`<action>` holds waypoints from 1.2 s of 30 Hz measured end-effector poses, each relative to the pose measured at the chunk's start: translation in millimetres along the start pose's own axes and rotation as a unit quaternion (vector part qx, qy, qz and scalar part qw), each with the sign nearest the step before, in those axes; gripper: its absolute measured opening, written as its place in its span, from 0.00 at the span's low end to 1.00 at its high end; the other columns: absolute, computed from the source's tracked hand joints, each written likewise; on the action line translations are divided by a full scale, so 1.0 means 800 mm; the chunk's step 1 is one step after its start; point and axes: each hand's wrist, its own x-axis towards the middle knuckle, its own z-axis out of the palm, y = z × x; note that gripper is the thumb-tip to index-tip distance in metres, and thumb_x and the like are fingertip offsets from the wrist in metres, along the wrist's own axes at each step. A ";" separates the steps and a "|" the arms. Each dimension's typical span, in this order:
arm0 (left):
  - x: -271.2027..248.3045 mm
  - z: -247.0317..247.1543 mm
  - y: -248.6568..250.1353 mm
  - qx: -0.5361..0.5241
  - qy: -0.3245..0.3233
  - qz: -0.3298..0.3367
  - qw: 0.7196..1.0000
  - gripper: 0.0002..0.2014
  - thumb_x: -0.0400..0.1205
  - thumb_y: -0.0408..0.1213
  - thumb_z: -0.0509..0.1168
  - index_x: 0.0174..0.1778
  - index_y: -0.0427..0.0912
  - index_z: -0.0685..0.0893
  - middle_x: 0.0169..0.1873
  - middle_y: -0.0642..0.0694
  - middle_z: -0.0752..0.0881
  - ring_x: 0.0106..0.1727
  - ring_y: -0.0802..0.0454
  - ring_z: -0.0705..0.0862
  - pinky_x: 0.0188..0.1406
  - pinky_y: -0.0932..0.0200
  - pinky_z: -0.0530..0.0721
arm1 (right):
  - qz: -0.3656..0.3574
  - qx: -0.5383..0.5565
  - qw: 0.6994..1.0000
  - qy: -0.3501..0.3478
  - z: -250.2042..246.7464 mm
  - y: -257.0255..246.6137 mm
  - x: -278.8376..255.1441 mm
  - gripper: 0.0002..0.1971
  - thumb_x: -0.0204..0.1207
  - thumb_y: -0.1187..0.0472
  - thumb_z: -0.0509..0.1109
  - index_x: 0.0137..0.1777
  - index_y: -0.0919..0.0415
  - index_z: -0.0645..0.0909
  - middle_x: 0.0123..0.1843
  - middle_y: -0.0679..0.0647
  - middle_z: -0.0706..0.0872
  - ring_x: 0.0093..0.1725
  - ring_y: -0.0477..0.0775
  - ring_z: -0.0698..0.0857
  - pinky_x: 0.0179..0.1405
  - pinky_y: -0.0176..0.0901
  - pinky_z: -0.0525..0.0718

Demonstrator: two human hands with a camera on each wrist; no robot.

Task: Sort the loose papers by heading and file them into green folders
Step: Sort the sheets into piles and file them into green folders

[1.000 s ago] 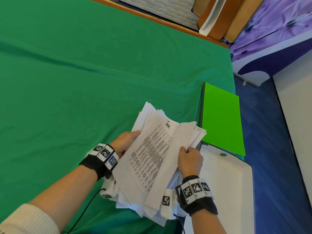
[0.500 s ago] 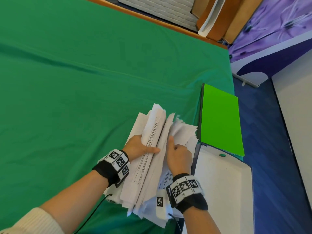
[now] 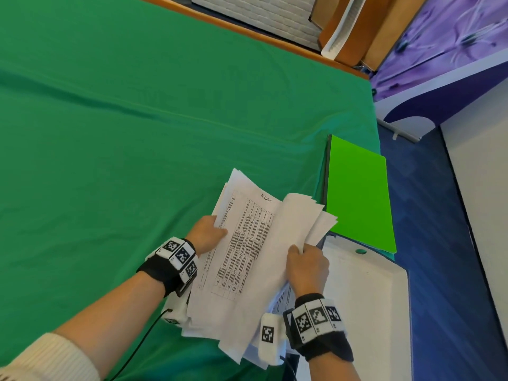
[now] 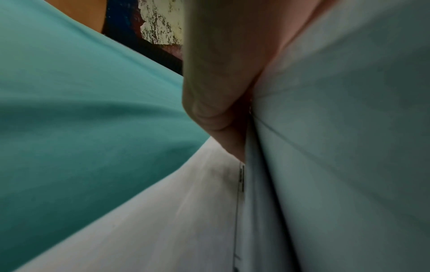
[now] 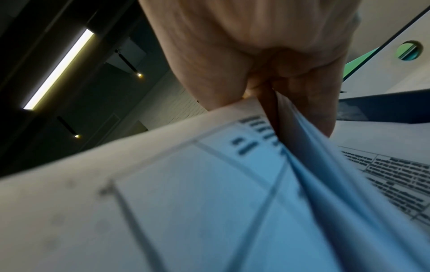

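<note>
I hold a thick stack of loose white papers [image 3: 247, 251] above the green table's near right part. The top sheet shows a printed table and a handwritten heading near its far edge. My left hand [image 3: 206, 236] grips the stack's left edge, thumb on top. My right hand [image 3: 308, 266] pinches several sheets [image 5: 302, 165] peeled up and folded to the right. In the left wrist view a finger [image 4: 221, 73] presses against the paper [image 4: 349, 147]. A bright green folder [image 3: 357, 193] lies flat at the table's right edge, just beyond the papers.
A green cloth [image 3: 137, 119] covers the table. A white tray-like lid [image 3: 365, 312] with a small green dot sits near my right wrist. Blue floor [image 3: 439, 270] runs along the right. Wooden boards [image 3: 371, 28] lean at the back.
The stack was squeezed together edge-up half a second ago. Now it lies spread open again, with a different sheet on top and my right hand holding upper sheets off to the right.
</note>
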 end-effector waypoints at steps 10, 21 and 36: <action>-0.011 0.002 0.011 -0.179 -0.015 -0.062 0.982 0.18 0.89 0.47 0.56 0.60 0.36 0.83 0.54 0.38 0.89 0.55 0.37 0.88 0.64 0.42 0.83 | -0.007 0.007 1.000 0.000 0.006 -0.001 -0.002 0.16 0.82 0.58 0.60 0.51 0.68 0.86 0.51 0.66 0.88 0.52 0.67 0.84 0.51 0.47 0.79; -0.011 0.019 0.010 -0.129 -0.074 0.003 0.989 0.17 0.87 0.47 0.61 0.55 0.36 0.87 0.46 0.43 0.93 0.45 0.47 0.92 0.43 0.54 0.88 | -0.048 0.034 0.998 0.012 0.023 -0.009 -0.006 0.16 0.81 0.58 0.61 0.41 0.69 0.83 0.42 0.64 0.87 0.44 0.64 0.84 0.43 0.47 0.81; -0.014 0.043 0.016 0.321 0.088 0.153 0.931 0.70 0.62 0.60 0.82 0.85 0.46 0.35 0.76 0.39 0.68 0.60 0.38 0.83 0.53 0.44 0.84 | -0.056 -0.002 0.998 0.006 0.022 -0.019 -0.010 0.20 0.83 0.50 0.60 0.47 0.64 0.86 0.46 0.61 0.88 0.48 0.63 0.86 0.45 0.46 0.81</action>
